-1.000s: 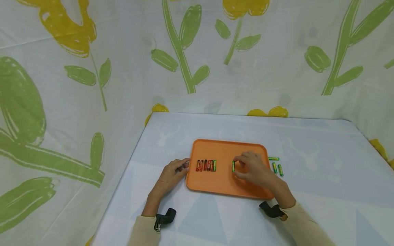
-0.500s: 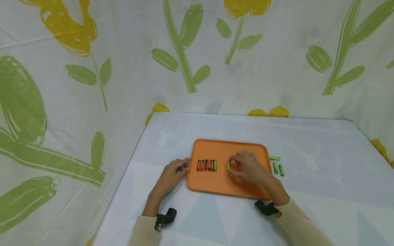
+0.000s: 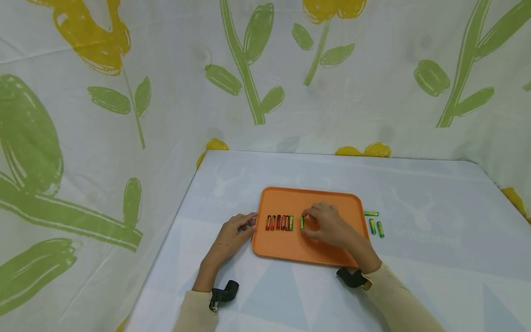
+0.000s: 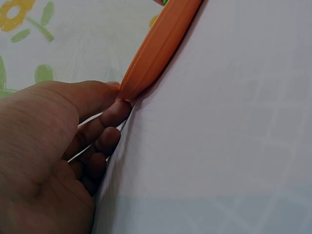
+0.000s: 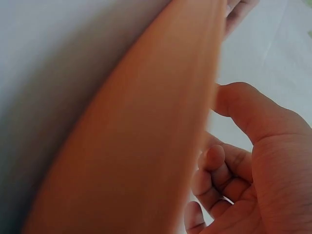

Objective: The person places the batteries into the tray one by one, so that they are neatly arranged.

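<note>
An orange tray (image 3: 282,249) lies on the table. My left hand (image 3: 229,234) holds its left rim, the thumb and a finger pinching the edge (image 4: 146,63) in the left wrist view. Between thumb and fingertips my right hand (image 3: 332,228) pinches a green battery (image 3: 302,223) upright in the head view, just right of a row. That row has several red batteries (image 3: 273,223) side by side, with one green battery (image 3: 291,223) at its right end. In the right wrist view the tray's side (image 5: 131,126) hides the pinched battery and some fingertips.
To the right of the tray, a green battery (image 3: 371,213) lies crosswise on the table. Two more green batteries (image 3: 372,226) lie just below it. The table (image 3: 419,263) has a pale patterned cover; a flower-print curtain (image 3: 174,92) hangs behind and to the left.
My right hand has moved left across the tray with the green battery, closing much of the gap to the row. My left hand has stayed at the tray's left rim.
</note>
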Demonstrator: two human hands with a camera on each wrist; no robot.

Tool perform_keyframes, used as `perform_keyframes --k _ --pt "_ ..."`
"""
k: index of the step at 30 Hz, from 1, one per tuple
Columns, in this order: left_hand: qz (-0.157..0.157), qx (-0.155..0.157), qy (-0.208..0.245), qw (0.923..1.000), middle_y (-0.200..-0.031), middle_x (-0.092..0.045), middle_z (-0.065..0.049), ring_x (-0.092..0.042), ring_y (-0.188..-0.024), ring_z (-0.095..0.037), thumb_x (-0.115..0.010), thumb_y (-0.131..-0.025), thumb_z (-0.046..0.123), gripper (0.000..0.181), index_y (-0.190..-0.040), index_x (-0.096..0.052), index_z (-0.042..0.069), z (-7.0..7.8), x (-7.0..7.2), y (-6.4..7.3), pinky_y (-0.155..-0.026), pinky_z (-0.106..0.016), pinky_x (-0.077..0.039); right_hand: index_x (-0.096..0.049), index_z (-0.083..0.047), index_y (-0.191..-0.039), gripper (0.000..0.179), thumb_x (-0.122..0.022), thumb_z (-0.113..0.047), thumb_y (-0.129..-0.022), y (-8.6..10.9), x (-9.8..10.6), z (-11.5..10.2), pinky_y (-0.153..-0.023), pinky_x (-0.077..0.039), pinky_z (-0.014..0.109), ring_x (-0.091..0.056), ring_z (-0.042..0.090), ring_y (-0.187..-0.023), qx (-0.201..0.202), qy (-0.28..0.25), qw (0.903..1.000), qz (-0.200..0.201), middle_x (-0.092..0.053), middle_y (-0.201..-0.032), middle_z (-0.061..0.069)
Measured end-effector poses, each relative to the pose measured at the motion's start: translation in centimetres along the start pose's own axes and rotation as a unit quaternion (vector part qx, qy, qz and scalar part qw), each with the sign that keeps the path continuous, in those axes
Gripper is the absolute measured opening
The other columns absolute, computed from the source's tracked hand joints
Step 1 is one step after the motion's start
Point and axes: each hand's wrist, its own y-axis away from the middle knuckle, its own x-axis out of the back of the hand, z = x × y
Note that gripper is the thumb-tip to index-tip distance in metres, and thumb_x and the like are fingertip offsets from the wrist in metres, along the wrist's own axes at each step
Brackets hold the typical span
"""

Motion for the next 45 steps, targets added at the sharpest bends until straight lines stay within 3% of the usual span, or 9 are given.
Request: perform_keyframes --k 16,32,45 --pt "-0.003 0.0 -0.002 1.0 -0.103 -0.063 0.007 -0.054 -0.093 -0.013 -0.068 -0.097 0.017 0.041 -0.138 -0.062 0.011 0.2 0.0 -0.1 -0.086 -0.037 -0.046 -0.07 -0.012 -0.11 0.037 -0.083 -0.032 -0.082 -0.9 -0.3 -0.4 -0.08 -0.029 0.038 -0.046 0.016 -0.093 0.007 -0.002 0.9999 -0.016 -0.057 -0.096 -0.006" --pt "0.0 -0.007 -0.005 1.0 -0.102 -0.063 0.007 -0.055 -0.093 -0.013 -0.068 -0.097 0.016 0.04 -0.137 -0.063 0.012 0.1 0.0 0.0 -0.085 -0.038 -0.046 -0.07 -0.01 -0.109 0.038 -0.085 -0.032 -0.081 -1.0 -0.6 -0.9 -0.076 -0.026 0.04 -0.045 0.017 -0.088 0.01 0.023 0.9995 -0.019 -0.055 -0.089 -0.005" --pt "0.0 -0.01 -0.013 0.9999 -0.101 -0.063 0.007 -0.055 -0.093 -0.013 -0.068 -0.097 0.016 0.041 -0.137 -0.063 0.012 0.0 0.1 -0.1 -0.085 -0.038 -0.047 -0.069 -0.006 -0.114 0.044 -0.085 -0.03 -0.082 0.3 1.2 -1.1 -0.074 -0.024 0.04 -0.042 0.017 -0.084 -0.01 0.026 0.9996 -0.003 -0.048 -0.082 -0.003"
